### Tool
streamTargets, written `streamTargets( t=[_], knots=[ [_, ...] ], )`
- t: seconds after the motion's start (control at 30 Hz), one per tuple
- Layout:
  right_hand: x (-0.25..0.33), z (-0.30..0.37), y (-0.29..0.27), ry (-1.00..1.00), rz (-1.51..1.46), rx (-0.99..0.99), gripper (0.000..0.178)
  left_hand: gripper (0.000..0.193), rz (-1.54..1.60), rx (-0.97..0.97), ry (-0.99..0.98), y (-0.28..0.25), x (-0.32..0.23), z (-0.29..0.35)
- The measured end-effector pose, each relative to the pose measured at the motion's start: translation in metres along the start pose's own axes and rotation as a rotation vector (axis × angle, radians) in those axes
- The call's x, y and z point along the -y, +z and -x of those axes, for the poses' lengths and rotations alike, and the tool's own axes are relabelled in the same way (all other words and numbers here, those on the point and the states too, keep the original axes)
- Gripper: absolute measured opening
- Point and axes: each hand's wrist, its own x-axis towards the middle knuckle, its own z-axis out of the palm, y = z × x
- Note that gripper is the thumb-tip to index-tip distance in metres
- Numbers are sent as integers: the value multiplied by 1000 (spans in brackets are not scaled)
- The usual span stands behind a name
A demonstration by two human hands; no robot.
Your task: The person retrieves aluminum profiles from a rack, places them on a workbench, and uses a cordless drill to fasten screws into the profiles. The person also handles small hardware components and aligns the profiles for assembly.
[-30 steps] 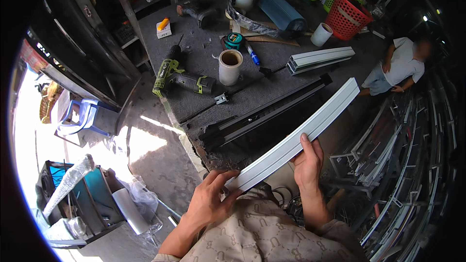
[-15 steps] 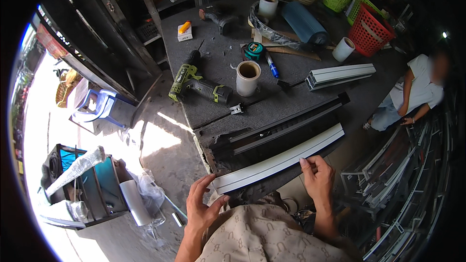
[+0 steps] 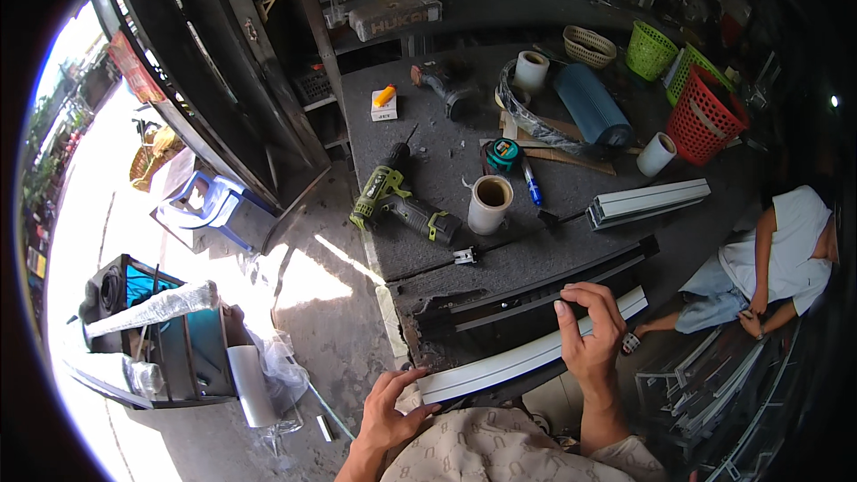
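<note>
A long white grooved metal profile [image 3: 522, 360] lies along the near edge of the dark workbench, close to my body. My left hand [image 3: 390, 411] grips its left end, index finger at the far edge and thumb at the near edge. Over the right part of the profile, my right hand [image 3: 593, 339] is raised with bent fingers, thumb and fingertips a little apart, and nothing shows in it. Just beyond lies a black frame piece [image 3: 553, 284] with rails. A small metal fitting [image 3: 465, 256] sits past its left end.
On the bench are a green cordless drill [image 3: 402, 201], a film roll [image 3: 490, 205], a tape measure [image 3: 503, 154], a blue marker [image 3: 533, 183] and stacked white profiles [image 3: 650, 203]. Baskets [image 3: 705, 125] stand far right. A seated person [image 3: 768, 259] is at right, near metal lengths [image 3: 714, 366].
My right hand has lifted off the profile's near edge and moved up above it. The left hand stays at the left end. The whole view has shifted, with things lower and further right.
</note>
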Motion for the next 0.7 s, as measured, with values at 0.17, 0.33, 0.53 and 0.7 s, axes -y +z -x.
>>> streamTargets(
  t=[0.17,0.33,0.53,0.7],
  knots=[
    [-6,-48,6,-108,34,114,16,70,16,52,24,-1,7,-6],
    [-16,-105,20,-98,7,273,23,82,47,145,-8,-2,17,-17],
    [-29,-171,43,-126,43,406,26,80,129,180,-29,-5,20,-18],
    [-44,-231,79,-72,5,405,22,73,264,135,-79,-5,14,-20]
  ],
)
